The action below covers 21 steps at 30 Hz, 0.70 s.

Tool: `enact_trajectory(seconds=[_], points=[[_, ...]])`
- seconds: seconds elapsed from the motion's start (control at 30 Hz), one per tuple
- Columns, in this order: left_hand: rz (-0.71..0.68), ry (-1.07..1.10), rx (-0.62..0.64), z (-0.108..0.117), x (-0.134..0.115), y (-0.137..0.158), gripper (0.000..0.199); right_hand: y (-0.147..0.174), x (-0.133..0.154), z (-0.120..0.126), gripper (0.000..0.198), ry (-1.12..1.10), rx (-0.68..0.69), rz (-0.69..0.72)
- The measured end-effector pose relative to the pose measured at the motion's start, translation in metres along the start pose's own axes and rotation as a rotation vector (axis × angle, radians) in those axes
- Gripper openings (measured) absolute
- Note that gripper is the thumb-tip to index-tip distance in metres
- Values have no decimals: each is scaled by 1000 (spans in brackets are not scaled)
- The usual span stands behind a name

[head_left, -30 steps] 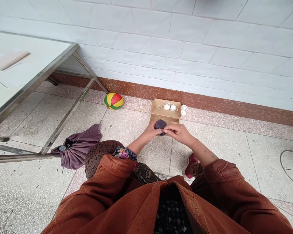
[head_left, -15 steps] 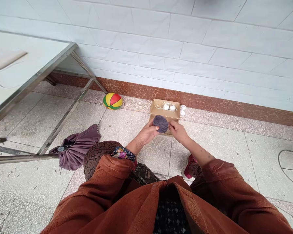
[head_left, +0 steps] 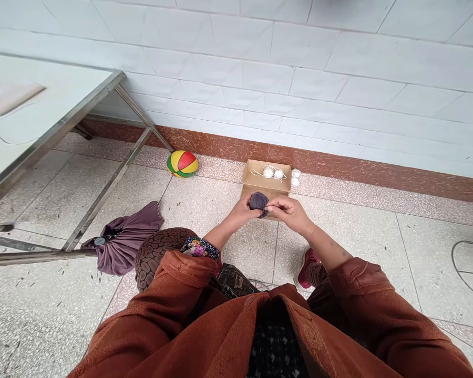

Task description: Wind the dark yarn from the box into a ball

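Note:
A ball of grey-purple yarn (head_left: 258,202) is gripped by my left hand (head_left: 241,211), with the thumb across its lower side. My right hand (head_left: 290,212) is at the ball's right side, thumb and forefinger pinched together against it. Whatever strand lies in that pinch is too fine to make out clearly. Just beyond both hands an open cardboard box (head_left: 247,181) stands on the floor. In its far part lie white balls (head_left: 268,171) with loose white string. My hands partly cover the near part of the box.
White round things (head_left: 295,174) lie right of the box by the wall. A coloured ball (head_left: 182,164) sits near the leg of a metal-framed table (head_left: 98,84). A folded purple umbrella (head_left: 120,241) lies beside my left knee. A thin wire frame (head_left: 453,257) is at far right.
The yarn ball has turned in my left hand, so its strands run differently. My right hand has shifted slightly and now pinches closer, over the ball's right edge.

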<state>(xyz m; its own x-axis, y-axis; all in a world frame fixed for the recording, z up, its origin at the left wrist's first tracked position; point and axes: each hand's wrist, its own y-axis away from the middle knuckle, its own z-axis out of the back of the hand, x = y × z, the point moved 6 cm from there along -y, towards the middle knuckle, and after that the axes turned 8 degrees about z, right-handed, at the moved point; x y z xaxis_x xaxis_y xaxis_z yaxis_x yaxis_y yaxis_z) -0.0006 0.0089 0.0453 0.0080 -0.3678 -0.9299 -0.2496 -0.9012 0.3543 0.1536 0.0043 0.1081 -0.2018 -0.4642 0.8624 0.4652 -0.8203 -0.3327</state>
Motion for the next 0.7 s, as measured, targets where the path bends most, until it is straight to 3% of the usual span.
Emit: enact_trajectory(seconds=[0.17,0.3,0.47,0.6,0.7], points=[[-16,26,320,-22,-4,9,93,-9,-14,18,22,70,-177,-8],[-76,231,399,-26,-16,17,88,-5,-43,15,24,117,-228,-157],[-18,436,265,-14,-17,13,67,7,-63,-9,18,178,-71,-239],[-29,413,42,3,-10,3,52,10,-45,-26,18,212,94,-102],[-29,300,-120,16,-1,-3,52,10,-22,-33,21,135,212,-1]])
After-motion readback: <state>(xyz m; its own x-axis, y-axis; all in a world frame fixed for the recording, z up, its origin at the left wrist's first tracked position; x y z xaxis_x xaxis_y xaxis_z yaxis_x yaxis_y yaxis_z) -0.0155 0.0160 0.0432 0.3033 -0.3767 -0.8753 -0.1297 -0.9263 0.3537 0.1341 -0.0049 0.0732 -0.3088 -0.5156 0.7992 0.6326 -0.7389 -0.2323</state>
